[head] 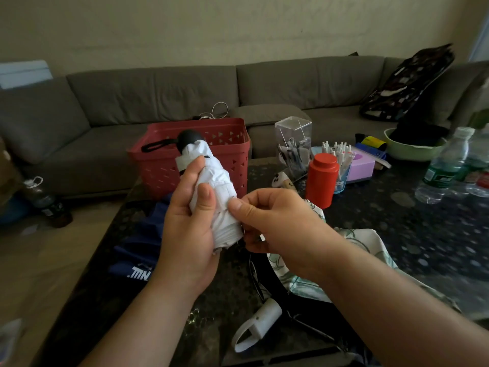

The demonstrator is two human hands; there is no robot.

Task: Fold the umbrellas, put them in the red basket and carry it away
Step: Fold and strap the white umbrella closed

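Note:
My left hand (pixel 188 223) grips a folded white umbrella (pixel 221 186), held upright over the table with its black handle (pixel 189 137) pointing away from me. My right hand (pixel 270 221) pinches the umbrella's white strap near its lower end. The red basket (pixel 211 157) stands just behind, at the table's far edge. A dark blue umbrella (pixel 140 250) lies on the table under my left hand. A pale green patterned umbrella (pixel 296 276) lies unfolded under my right forearm, its white handle (pixel 262 319) nearest me.
On the dark speckled table (pixel 410 234) stand a red canister (pixel 321 180), a clear box of clips (pixel 293 144), a cup of pens (pixel 340 160), water bottles (pixel 447 165) and a green bowl (pixel 412 149). A grey sofa (pixel 158 94) runs behind. A bottle (pixel 45 200) stands on the floor at left.

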